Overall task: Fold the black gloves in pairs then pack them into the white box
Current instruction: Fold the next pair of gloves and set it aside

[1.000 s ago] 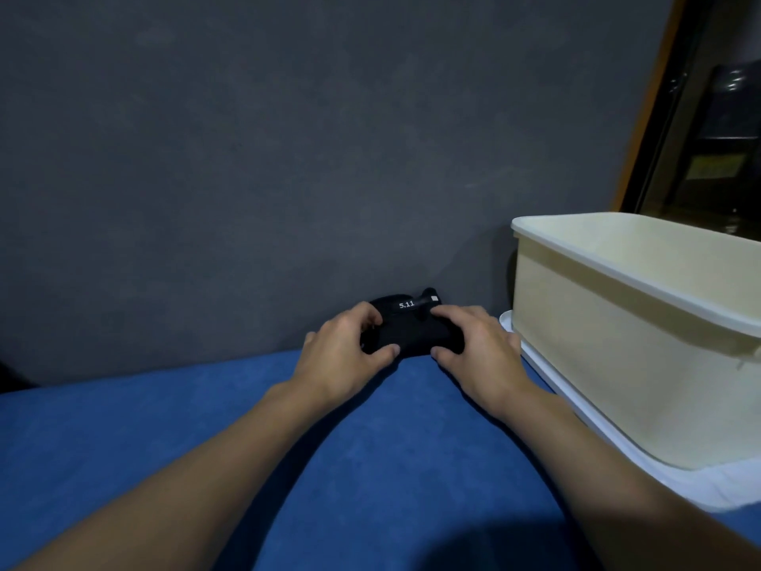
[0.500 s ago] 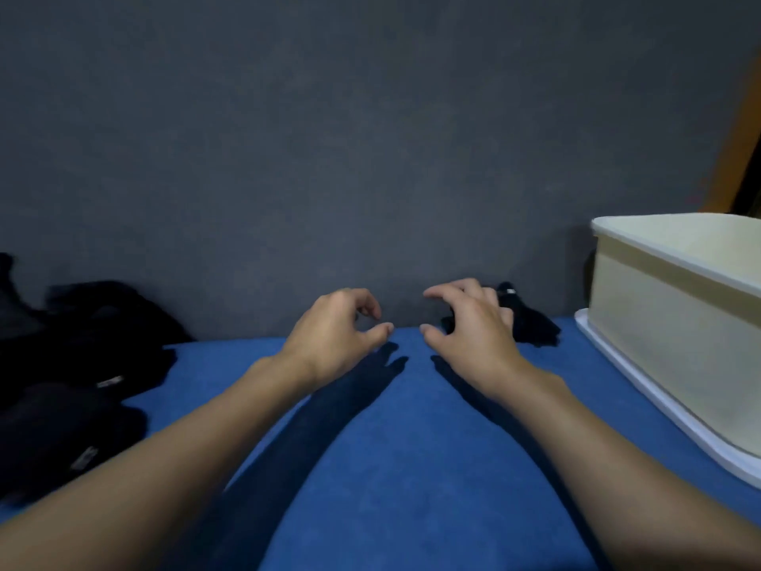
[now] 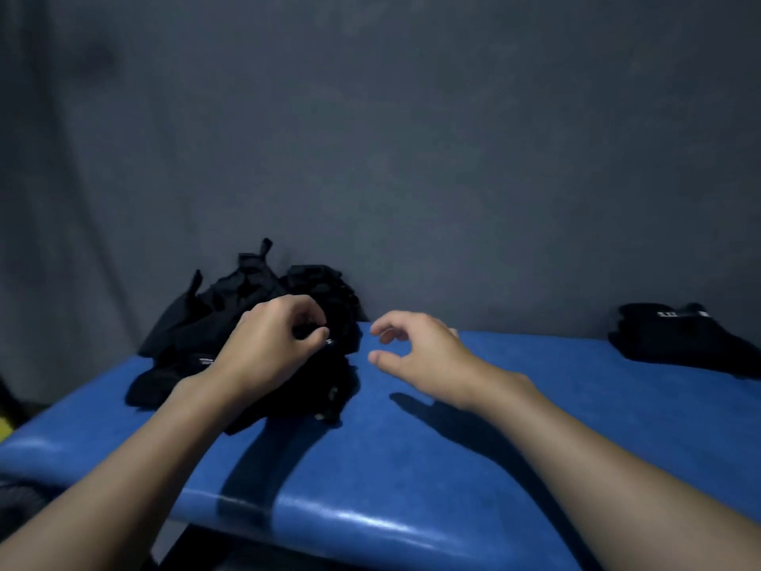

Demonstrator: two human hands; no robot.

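Lying under left fingers (image 3: 302,306), seemingly pinched: glove pile (image 3: 247,292).

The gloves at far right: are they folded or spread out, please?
Folded, it seems: a compact bundle with its label on top, apart from the loose pile.

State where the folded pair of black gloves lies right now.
The folded pair lies at the far right of the head view, on the blue surface by the grey wall, well beyond the right hand and opposite the pile of loose gloves.
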